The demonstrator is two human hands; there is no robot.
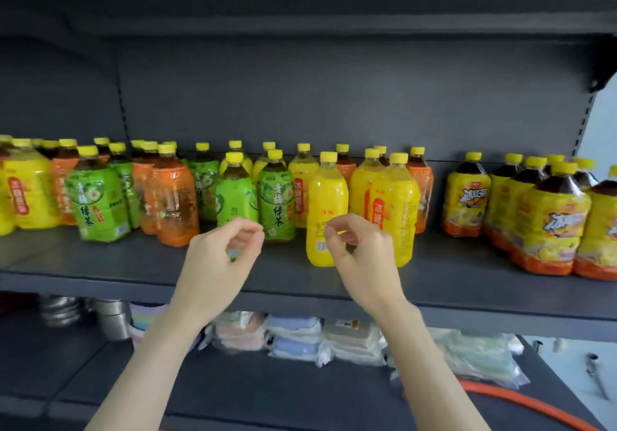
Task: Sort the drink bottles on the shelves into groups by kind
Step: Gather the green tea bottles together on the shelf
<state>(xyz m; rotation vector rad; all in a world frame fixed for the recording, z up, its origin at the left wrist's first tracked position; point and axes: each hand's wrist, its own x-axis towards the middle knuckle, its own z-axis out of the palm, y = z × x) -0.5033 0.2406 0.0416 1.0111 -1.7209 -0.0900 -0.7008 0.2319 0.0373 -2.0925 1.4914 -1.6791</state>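
Through the head camera, drink bottles are standing mixed along the shelf [100, 263]. Near the middle and toward the left end, green bottles [276, 205] reading 青梅绿茶 are sitting among orange bottles [173, 203]. By the front edge at the middle, yellow bottles [327, 210] are crowding together, some showing 冰糖雪梨 on a red strip. At the right end, larger bottles [465, 197] marked 冰红茶 are filling the shelf. The left hand [220, 250] and right hand [362, 253] are hovering at the front edge, each curling its fingers with thumb meeting forefinger, gripping nothing.
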